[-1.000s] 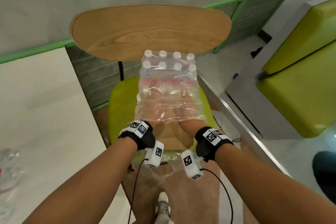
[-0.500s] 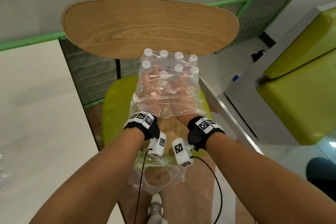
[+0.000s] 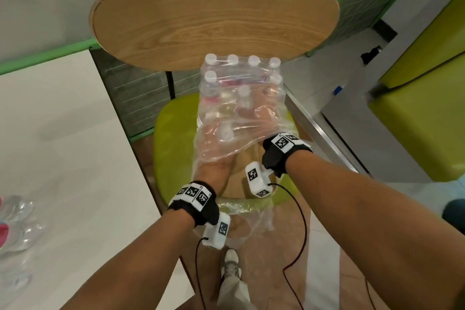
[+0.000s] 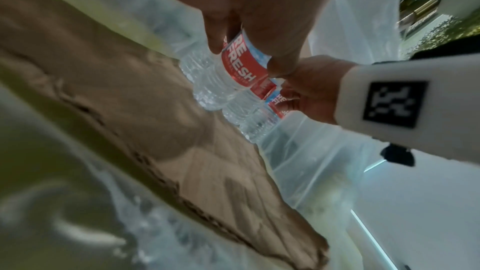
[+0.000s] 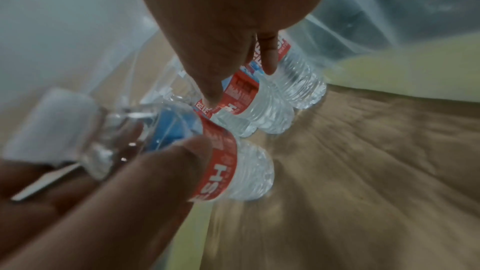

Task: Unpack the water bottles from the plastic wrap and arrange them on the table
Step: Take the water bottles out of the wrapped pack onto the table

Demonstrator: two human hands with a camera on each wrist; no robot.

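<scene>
Head view: the pack [image 3: 239, 98] of bottles stands in its wrap [image 3: 226, 148] on a chair [image 3: 173, 148], right of the white tabletop [image 3: 63, 158]; both hands are inside the wrap, left hand [image 3: 214, 171] near its open end, right hand [image 3: 264, 121] deeper in. Six white caps [image 3: 210, 58] can be counted.
Left wrist view: only here, left fingers [image 4: 215, 34] curl round a bottle [image 4: 233, 73] with a red label; cardboard [image 4: 155, 130] lies under the bottles.
Right wrist view: right thumb [image 5: 155, 171] and fingers grip one tilted bottle [image 5: 228, 167]; three more stand behind.
Change: half a second ago the hands lay side by side; now the left has drawn back.
</scene>
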